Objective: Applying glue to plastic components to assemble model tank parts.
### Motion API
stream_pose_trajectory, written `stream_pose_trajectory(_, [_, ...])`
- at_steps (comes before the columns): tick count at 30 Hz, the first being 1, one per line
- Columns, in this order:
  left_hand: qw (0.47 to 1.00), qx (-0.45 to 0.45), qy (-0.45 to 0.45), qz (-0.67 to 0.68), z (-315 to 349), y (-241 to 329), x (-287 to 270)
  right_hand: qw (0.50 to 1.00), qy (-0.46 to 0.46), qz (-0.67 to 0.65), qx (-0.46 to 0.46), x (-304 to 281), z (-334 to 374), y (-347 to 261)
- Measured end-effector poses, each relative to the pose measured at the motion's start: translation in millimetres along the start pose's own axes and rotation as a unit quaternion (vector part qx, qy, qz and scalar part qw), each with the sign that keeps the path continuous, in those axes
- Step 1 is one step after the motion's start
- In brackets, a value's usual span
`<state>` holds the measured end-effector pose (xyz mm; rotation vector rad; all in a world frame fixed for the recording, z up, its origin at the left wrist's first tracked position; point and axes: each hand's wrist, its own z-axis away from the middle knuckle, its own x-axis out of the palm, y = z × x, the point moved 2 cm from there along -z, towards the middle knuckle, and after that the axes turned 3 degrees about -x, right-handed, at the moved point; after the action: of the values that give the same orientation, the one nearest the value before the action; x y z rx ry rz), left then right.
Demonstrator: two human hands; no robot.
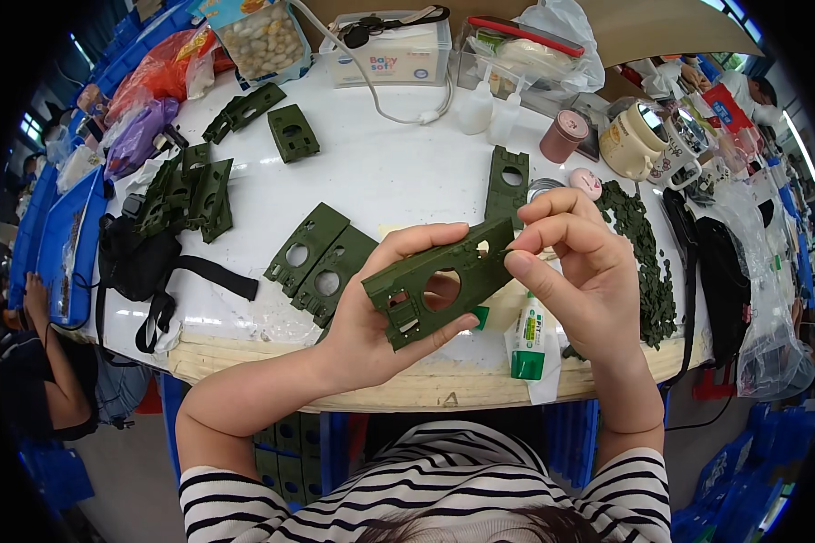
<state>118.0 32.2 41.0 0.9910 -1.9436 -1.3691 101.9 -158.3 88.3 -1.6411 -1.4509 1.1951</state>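
Note:
My left hand (358, 330) grips a dark green plastic model hull part (482, 279), held tilted above the table's near edge. It has a large round hole, with a smaller opening toward its right end. At that right end, my right hand (584, 271) has its thumb and index finger pinched together, close to or touching the part's edge. Whatever sits between those fingertips is too small to make out. Below the part lies a white glue bottle with a green cap (528, 339). Similar green hull parts (308, 246) lie left of my left hand, and another (507, 181) lies beyond the held one.
A heap of small green pieces (647, 271) spreads along the right. More green parts (190, 195) are stacked at left by a black strapped bag (136, 258). At the back stand a tissue box (385, 59), white squeeze bottles (475, 109), a pink canister (564, 136) and a cream mug (632, 140).

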Motion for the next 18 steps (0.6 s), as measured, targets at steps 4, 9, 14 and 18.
stream_pose_trajectory(4, [1.0, -0.002, -0.017, -0.002, 0.3, -0.3, 0.3, 1.0, 0.001, 0.013, -0.011, -0.1, 0.4, -0.2])
stream_pose_trajectory(9, [1.0, -0.005, -0.024, -0.012, 0.7, 1.5, 1.0, 1.0, -0.011, 0.023, -0.015, -0.5, 1.0, 4.2])
stream_pose_trajectory(14, [0.999, 0.004, -0.031, -0.026, -0.1, 1.8, 1.2, 1.0, -0.024, 0.009, -0.003, -0.5, 0.2, 6.1])
stream_pose_trajectory(18, [0.999, 0.016, -0.035, -0.026, -0.9, 1.6, 0.7, 1.0, -0.025, -0.003, 0.003, -0.1, -0.2, 5.8])
